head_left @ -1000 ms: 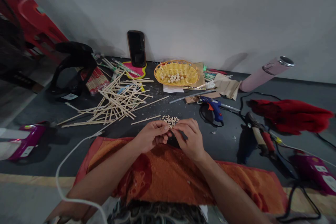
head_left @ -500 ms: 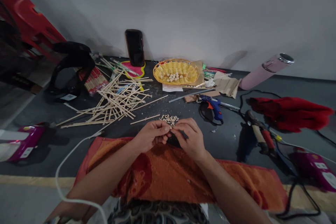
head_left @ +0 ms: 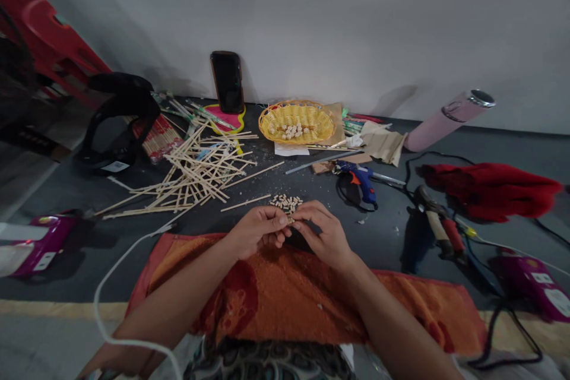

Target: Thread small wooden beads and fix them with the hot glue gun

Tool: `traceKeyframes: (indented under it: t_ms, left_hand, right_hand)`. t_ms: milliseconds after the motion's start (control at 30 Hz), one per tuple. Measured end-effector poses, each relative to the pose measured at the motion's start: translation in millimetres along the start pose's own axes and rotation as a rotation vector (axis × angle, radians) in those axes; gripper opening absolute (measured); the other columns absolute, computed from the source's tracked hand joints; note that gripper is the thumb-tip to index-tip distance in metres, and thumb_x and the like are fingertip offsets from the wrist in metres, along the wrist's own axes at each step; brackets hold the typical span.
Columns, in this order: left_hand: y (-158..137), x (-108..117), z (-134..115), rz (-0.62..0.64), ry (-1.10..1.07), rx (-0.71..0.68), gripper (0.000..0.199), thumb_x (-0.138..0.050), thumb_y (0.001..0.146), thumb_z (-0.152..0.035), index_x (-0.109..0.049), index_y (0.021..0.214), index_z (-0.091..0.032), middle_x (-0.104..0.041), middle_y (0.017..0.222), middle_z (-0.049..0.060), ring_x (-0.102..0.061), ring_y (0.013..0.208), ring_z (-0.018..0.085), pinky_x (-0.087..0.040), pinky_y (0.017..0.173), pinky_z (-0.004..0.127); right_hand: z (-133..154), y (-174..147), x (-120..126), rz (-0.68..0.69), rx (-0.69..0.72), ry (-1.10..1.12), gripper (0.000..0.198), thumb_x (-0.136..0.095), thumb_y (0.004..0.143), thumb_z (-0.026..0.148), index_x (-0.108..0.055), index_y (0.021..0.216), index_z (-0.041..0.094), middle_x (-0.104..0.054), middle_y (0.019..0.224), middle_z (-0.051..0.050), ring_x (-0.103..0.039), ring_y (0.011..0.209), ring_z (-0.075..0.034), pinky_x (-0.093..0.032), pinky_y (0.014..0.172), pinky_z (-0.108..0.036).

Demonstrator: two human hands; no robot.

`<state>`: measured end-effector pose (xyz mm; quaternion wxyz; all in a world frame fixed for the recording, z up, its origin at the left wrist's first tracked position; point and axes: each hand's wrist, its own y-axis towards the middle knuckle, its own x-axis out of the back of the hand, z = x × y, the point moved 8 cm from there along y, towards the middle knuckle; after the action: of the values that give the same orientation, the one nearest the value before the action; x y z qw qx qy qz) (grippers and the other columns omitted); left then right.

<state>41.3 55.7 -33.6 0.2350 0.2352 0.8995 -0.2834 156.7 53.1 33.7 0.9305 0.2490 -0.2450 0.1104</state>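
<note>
My left hand (head_left: 266,227) and my right hand (head_left: 324,230) meet at the table's front, above an orange towel (head_left: 307,303). Both are closed in a pinch on small pale wooden stick pieces (head_left: 290,220) between the fingertips; how many pieces, and how they join, is too small to tell. Just beyond my fingers lies a pile of short cut stick pieces (head_left: 285,201). Further back stands a yellow woven basket (head_left: 271,127) with small pale wooden clusters in it. Long wooden sticks (head_left: 196,166) lie in a loose heap to the left.
A blue glue gun (head_left: 366,184) lies right of the pile, near pliers (head_left: 439,222) and a red cloth (head_left: 490,187). A pink flask (head_left: 449,120) and a phone (head_left: 227,83) stand by the wall. A white cable (head_left: 104,285) crosses the left side.
My fingers have shifted slightly on the small stick pieces, and my right fingers sit a little differently. The view has moved very slightly; the other things lie as before.
</note>
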Motion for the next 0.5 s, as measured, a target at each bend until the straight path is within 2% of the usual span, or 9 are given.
traceKeyframes:
  t_ms: [500]
  left_hand:
    - [-1.1, -0.5, 3.8, 0.037, 0.018, 0.043, 0.024, -0.072, 0.071, -0.032, -0.059, 0.069, -0.012, -0.065, 0.062, 0.002, -0.054, 0.042, 0.006, -0.043, 0.043, 0.016]
  right_hand:
    - [-6.4, -2.3, -4.5, 0.070, -0.101, 0.206, 0.011, -0.055, 0.088, 0.020, -0.064, 0.095, 0.021, -0.063, 0.090, -0.004, -0.060, 0.085, -0.014, -0.049, 0.079, -0.030]
